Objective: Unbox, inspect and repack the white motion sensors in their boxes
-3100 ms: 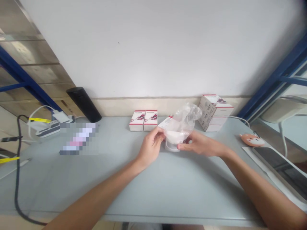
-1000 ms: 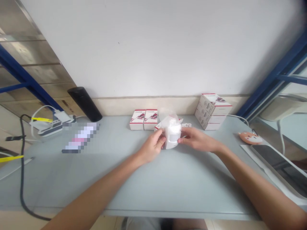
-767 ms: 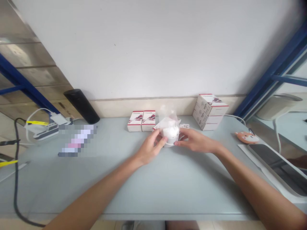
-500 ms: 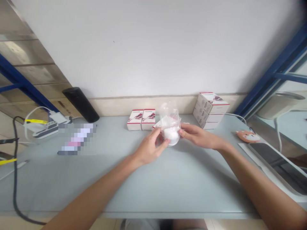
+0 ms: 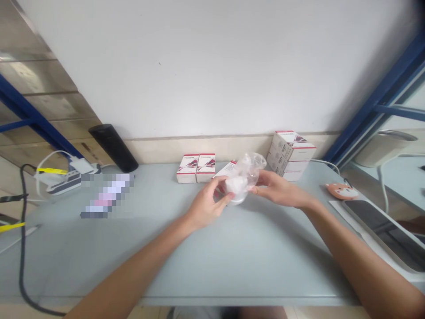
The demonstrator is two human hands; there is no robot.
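Between my two hands, above the middle of the table, is a small white rounded item (image 5: 236, 185) with a clear plastic bag (image 5: 254, 163) around it. My left hand (image 5: 206, 204) pinches the item from the left, thumb in front. On the other side, my right hand (image 5: 280, 190) is closed on the bag with thumb and fingers. The loose top of the bag leans over toward the right. Behind my hands lies a white and red box (image 5: 225, 169), partly hidden by the bag. What exactly the white item is, I cannot make out.
Two small boxes (image 5: 206, 166) stand side by side at the wall, with a stack of boxes (image 5: 292, 155) further right. To the left are a black cylinder (image 5: 114, 148), a blurred-out flat object (image 5: 108, 195) and a power strip (image 5: 64, 182). A phone (image 5: 381, 230) and an orange animal-faced case (image 5: 341, 191) lie right.
The top of the plastic bag has tipped from upright over to the right. The white item has tilted a little, and both hands remain on it and the bag.
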